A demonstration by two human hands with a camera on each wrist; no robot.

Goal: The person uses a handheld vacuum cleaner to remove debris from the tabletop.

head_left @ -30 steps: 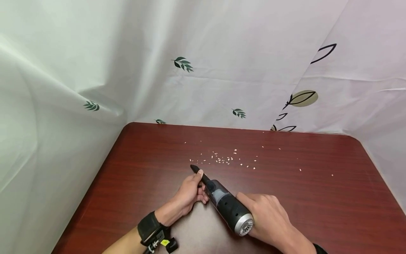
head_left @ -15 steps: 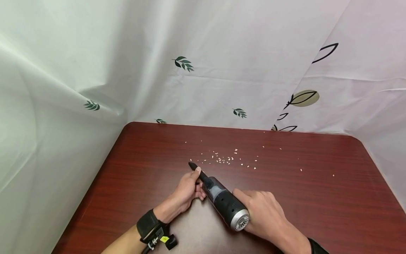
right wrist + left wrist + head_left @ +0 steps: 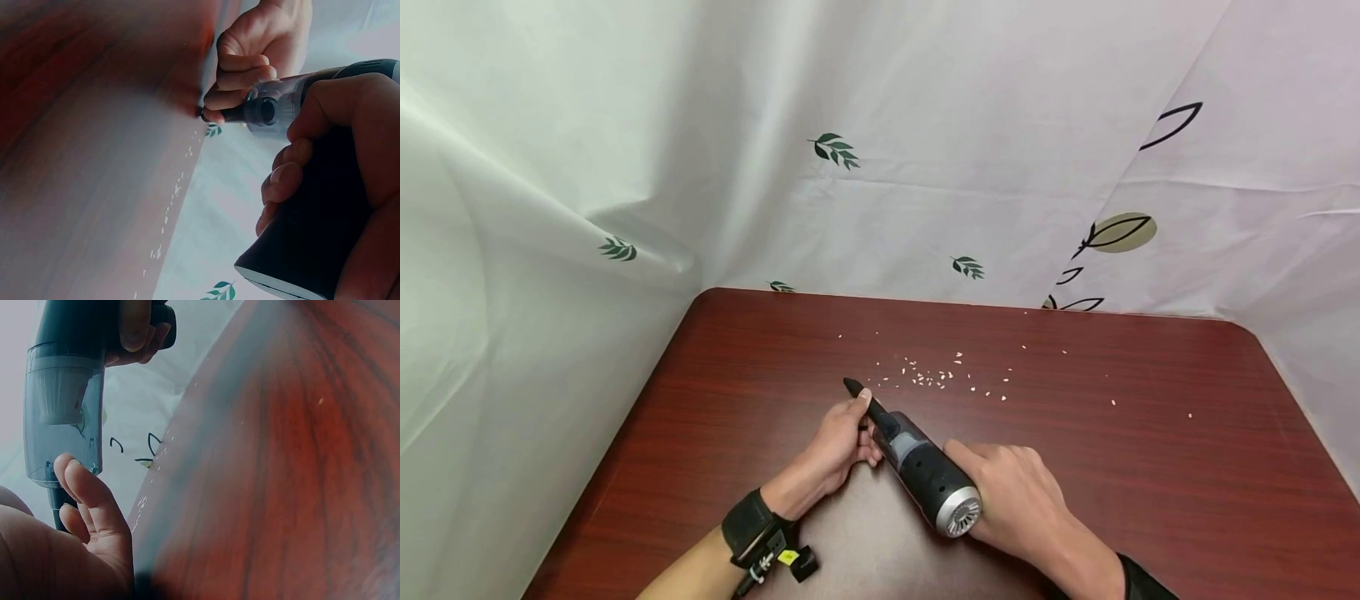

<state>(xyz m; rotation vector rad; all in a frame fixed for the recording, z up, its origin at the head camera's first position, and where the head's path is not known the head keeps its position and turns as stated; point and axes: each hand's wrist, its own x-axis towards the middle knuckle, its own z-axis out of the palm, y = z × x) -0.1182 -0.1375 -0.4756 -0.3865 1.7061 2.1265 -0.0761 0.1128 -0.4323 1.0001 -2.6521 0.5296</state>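
My right hand [image 3: 1011, 500] is wrapped around the black body of the small handheld vacuum [image 3: 925, 475], which lies low over the near part of the table [image 3: 1150, 500]. The fingers of my left hand [image 3: 838, 442] are curled around its thin nozzle [image 3: 859, 395]. The nozzle tip points away from me, just beside the scattered crumbs [image 3: 936, 375] but not yet among them. I think the risk is here: if I push the tip too fast, it could scatter the light crumbs wider, and pulling sideways with my left hand could loosen the nozzle.
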